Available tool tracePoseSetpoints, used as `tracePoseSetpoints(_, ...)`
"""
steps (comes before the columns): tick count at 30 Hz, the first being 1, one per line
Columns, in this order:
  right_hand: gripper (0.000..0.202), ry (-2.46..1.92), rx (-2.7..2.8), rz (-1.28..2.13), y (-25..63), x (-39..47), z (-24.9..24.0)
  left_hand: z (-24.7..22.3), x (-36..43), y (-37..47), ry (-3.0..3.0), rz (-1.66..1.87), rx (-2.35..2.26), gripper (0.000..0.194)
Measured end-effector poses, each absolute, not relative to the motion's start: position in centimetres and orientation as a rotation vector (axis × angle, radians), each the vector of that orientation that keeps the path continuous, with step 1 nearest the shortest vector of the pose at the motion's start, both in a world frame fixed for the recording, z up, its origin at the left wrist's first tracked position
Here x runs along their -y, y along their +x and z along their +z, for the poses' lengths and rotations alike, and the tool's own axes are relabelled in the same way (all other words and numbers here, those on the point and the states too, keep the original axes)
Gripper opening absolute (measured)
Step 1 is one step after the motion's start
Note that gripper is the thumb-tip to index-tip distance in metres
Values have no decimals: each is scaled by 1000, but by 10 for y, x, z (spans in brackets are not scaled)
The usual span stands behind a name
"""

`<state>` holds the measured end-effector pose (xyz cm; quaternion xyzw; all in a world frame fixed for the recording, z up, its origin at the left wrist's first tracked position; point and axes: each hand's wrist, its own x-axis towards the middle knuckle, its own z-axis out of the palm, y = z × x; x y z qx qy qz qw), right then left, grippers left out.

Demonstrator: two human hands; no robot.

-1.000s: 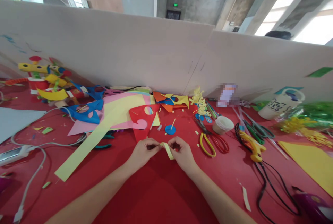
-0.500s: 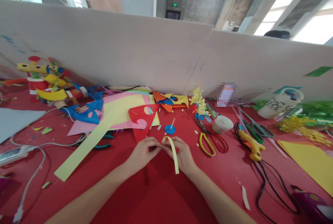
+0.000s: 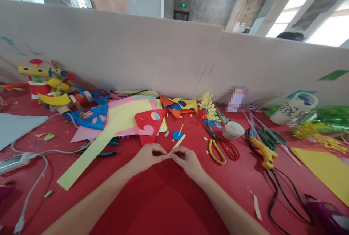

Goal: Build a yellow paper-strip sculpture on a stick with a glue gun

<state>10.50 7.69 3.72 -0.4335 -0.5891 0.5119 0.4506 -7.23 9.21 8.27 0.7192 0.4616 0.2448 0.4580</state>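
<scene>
On the near side of the blue disc (image 3: 176,135), both hands are meeting fingertip to fingertip above the red counter (image 3: 163,202). The left hand (image 3: 151,155) is pinching the end of a pale yellow strip (image 3: 179,141), its grip closing narrowly on it; the right hand (image 3: 188,159) is pinching the same strip just beside, its fingers hiding part of it. From there the strip's free length is slanting up and right, passing in front of the disc's near edge. A short stick (image 3: 181,130) is standing tilted on the disc. Left of the disc, a red cut-out (image 3: 148,123) is overlapping paper sheets (image 3: 128,113). Right of it, yellow-and-red-handled scissors (image 3: 217,152) are lying open, and farther right a white cup (image 3: 233,131) and a yellow glue gun (image 3: 263,151) are resting.
</scene>
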Motion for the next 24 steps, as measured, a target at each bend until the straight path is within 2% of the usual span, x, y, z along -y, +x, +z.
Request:
tracePoseSetpoints(10,28,-937,1226,1507,104,-76,44,74,-95,-75,1515,633,-1061,18)
tracePoseSetpoints(24,23,-929,1227,1522,103,-77,37,75,-93,-75,1426,556,-1039,24)
